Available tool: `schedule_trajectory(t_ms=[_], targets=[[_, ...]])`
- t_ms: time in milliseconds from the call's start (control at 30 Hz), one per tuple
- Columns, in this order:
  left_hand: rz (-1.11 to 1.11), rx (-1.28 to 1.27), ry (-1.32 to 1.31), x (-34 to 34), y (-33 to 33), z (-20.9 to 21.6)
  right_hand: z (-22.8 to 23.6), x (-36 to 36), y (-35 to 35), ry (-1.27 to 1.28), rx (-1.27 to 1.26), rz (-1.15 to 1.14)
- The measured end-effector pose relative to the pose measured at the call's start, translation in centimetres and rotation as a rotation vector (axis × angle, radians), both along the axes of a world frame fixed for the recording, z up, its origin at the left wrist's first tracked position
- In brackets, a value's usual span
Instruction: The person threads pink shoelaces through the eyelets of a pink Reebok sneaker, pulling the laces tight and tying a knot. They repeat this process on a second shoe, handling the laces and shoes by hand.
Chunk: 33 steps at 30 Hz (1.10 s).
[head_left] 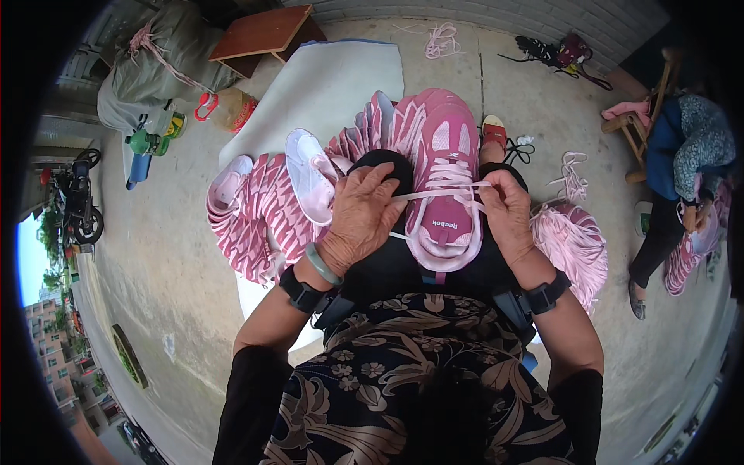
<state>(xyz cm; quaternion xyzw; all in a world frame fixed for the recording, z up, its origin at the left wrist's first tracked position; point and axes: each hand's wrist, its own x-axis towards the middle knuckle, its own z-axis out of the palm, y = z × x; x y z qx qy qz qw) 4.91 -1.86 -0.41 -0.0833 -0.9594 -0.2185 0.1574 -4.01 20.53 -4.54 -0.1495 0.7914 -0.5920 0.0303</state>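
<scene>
A pink sneaker upper [443, 155] lies across my lap, its tongue end towards me and white-pink laces threaded over its middle. A pale shoelace [442, 194] stretches taut across it between both hands. My left hand [360, 209], fingers bent, holds the lace's left end beside the upper. On the other side, my right hand [508, 203] pinches the lace between thumb and fingers. Left of my knee, a long row of nested pink uppers [267, 217] curves around, with a white-lined upper [310, 174] resting on top of it.
A bundle of pale pink laces [577, 252] sits by my right leg. White sheeting [341, 74] covers ground ahead, near a wooden board [260, 35]. At left are bottles [147, 139] and a parked motorcycle [77, 201]. Another person [690, 178] sits at far right, handling pink uppers.
</scene>
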Motion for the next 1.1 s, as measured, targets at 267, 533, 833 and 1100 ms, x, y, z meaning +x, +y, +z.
schedule_trajectory(t_ms=[267, 533, 833, 1100], targets=[[-0.206, -0.047, -0.124, -0.5, 1.6, 1.8, 0.4, 0.1, 0.0, -0.193, -0.068, 0.059], [-0.431, -0.532, -0.008, 3.5, -0.6, 8.0, 2.4, -0.9, 0.6, -0.133, -0.165, 0.080], [-0.538, -0.650, 0.222, -0.2, 1.2, 11.8, 8.6, -2.1, -4.9, -0.136, 0.234, 0.907], [-0.228, -0.043, 0.182, -1.8, 0.1, 8.4, 16.4, -3.0, -0.3, -0.443, -0.616, 0.744]])
